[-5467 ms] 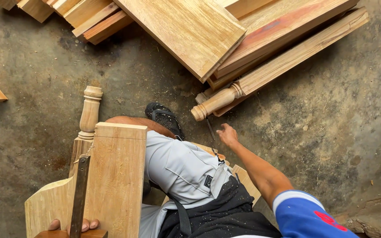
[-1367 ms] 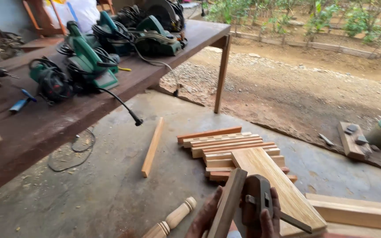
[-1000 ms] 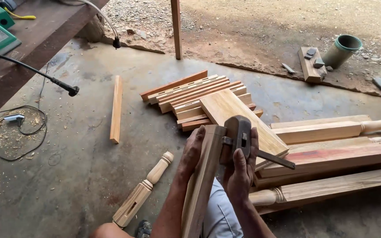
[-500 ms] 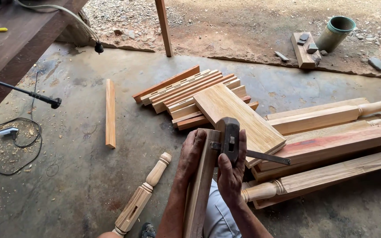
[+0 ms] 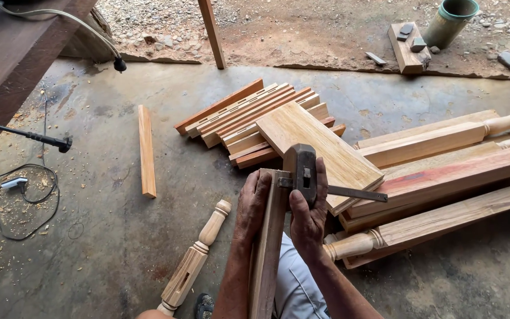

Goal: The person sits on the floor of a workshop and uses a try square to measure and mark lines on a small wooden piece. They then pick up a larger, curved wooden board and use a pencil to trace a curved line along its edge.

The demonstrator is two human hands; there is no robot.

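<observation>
L hand [image 5: 252, 204] is wrapping the left face of the upright board [image 5: 268, 248], fingers curled and pressed on it near the top end. Board's long axis is running from the lap up and away, top edge sitting directly btwn both hands. R hand [image 5: 309, 218] is clamping the dark marking gauge [image 5: 302, 168] against the board's right face, fingers closed round its block; gauge's thin stem [image 5: 355, 193] is sticking out rightward, crosswise to the board. R hand is nearer the gauge; both are touching the board.

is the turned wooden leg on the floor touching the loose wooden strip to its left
No, the turned wooden leg lies apart from the loose wooden strip, with bare concrete floor showing between them.
</observation>
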